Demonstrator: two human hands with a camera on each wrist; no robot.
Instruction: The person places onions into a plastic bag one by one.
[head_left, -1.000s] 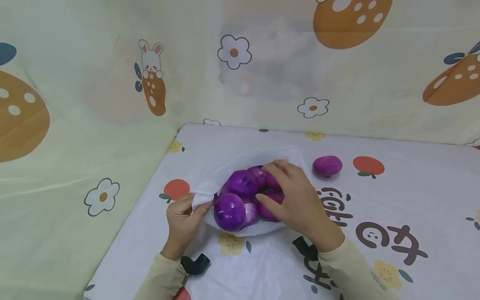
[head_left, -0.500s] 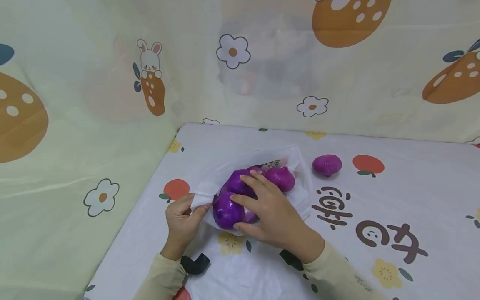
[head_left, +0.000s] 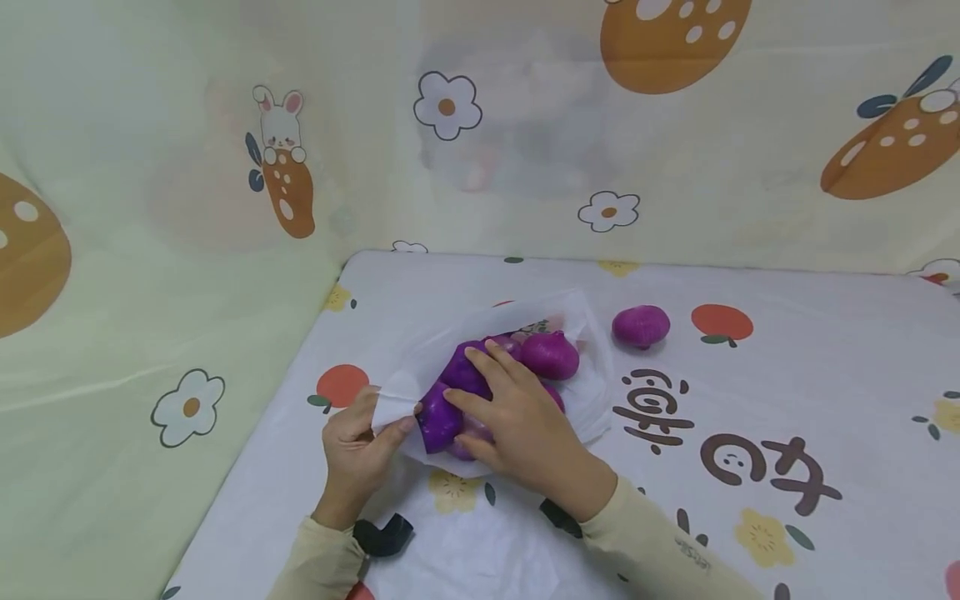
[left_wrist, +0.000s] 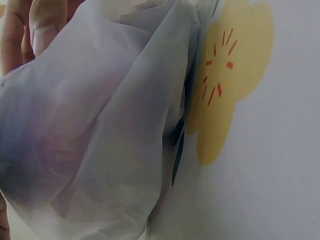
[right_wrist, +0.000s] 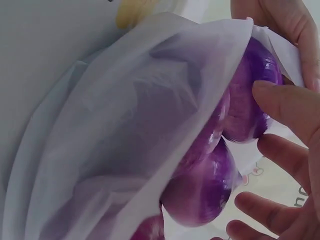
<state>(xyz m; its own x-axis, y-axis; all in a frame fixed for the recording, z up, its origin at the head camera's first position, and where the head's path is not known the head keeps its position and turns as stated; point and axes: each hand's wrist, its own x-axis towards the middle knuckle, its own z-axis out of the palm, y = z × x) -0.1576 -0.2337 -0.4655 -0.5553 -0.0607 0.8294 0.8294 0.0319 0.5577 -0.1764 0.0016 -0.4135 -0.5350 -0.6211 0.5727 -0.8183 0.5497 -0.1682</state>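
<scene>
A thin white plastic bag (head_left: 597, 392) lies on its side with several purple onions inside. My left hand (head_left: 354, 450) pinches the bag's left rim between thumb and fingers. Beside that rim sits a dark purple onion (head_left: 437, 418), partly covered by the plastic. My right hand (head_left: 528, 429) rests on the left-hand onions with its fingers spread. In the right wrist view its thumb touches an onion (right_wrist: 250, 95) at the bag's mouth, and another onion (right_wrist: 205, 185) lies close to the fingers. A brighter onion (head_left: 551, 356) shows farther right in the bag. Plastic hides most of the onions in the left wrist view.
A single onion (head_left: 641, 326) lies outside the bag, to its right. The table cover (head_left: 795, 392) is white with printed fruit, flowers and lettering. A patterned cloth (head_left: 517, 217) hangs behind and at the left. Black wrist mounts (head_left: 384, 535) show below the hands.
My right hand has moved left from the right-hand onions to the left ones. The bag's left edge now covers more of the near onion. The head view has shifted slightly.
</scene>
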